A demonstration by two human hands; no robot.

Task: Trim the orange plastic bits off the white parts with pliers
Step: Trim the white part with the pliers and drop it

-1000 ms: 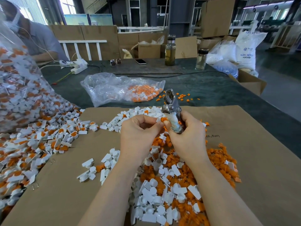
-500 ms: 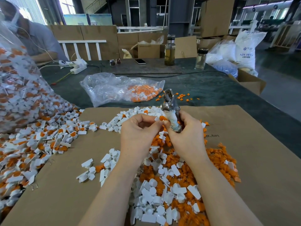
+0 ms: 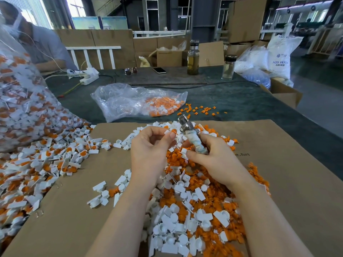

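My left hand pinches a small white part with an orange bit between thumb and fingertips, just left of the pliers' head. My right hand grips the pliers by their cloth-wrapped handles, metal jaws pointing up and away. Below both hands lies a mixed pile of white parts and orange bits on a brown cardboard sheet. Untrimmed white-and-orange parts spread across the left.
A big clear bag of untrimmed parts bulges at the left. A smaller plastic bag holding orange bits lies beyond the cardboard, with loose orange bits beside it. Two bottles, a phone and a power strip stand farther back. Another person sits at far left.
My hands have drawn slightly apart; the left hand with its part has shifted a little left of the pliers. The pliers tilt a bit more to the left.
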